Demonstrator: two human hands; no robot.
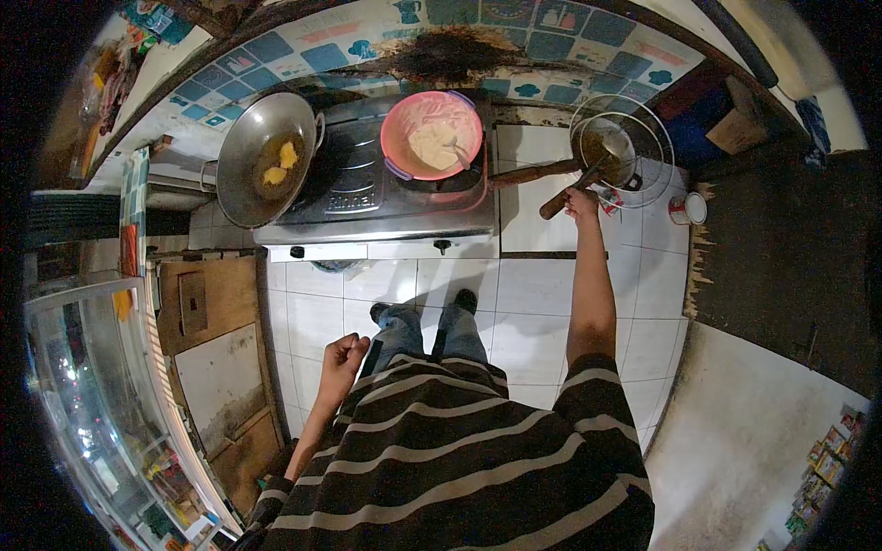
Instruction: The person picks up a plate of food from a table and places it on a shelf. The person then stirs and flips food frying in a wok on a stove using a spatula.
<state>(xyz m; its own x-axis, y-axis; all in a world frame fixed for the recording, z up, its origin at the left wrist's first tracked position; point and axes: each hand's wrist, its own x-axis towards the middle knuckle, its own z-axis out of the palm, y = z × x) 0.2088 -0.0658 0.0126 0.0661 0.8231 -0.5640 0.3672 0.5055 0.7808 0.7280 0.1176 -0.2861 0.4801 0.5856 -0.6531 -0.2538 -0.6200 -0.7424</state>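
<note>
My right hand [580,204] is closed around the brown wooden handle of a metal spatula [557,203] at the right of the stove. Its shiny head lies over a small pan [597,169], inside the ring of a wire strainer [666,138]. Down by my left hip, my left hand [344,356] is curled into a fist with nothing visible in it. A pink basin [395,138] on the stove holds pale batter [432,147] and a spoon [457,151]. Two yellow pieces of food [281,163] lie in oil in a large wok [243,174] at left.
The stove [367,234] stands against a tiled wall with a scorched patch. Another long wooden handle [533,174] reaches toward the stove's right edge. An open tin can [687,209] stands at right. A glass case [101,395] and a wooden cabinet [216,386] are at left.
</note>
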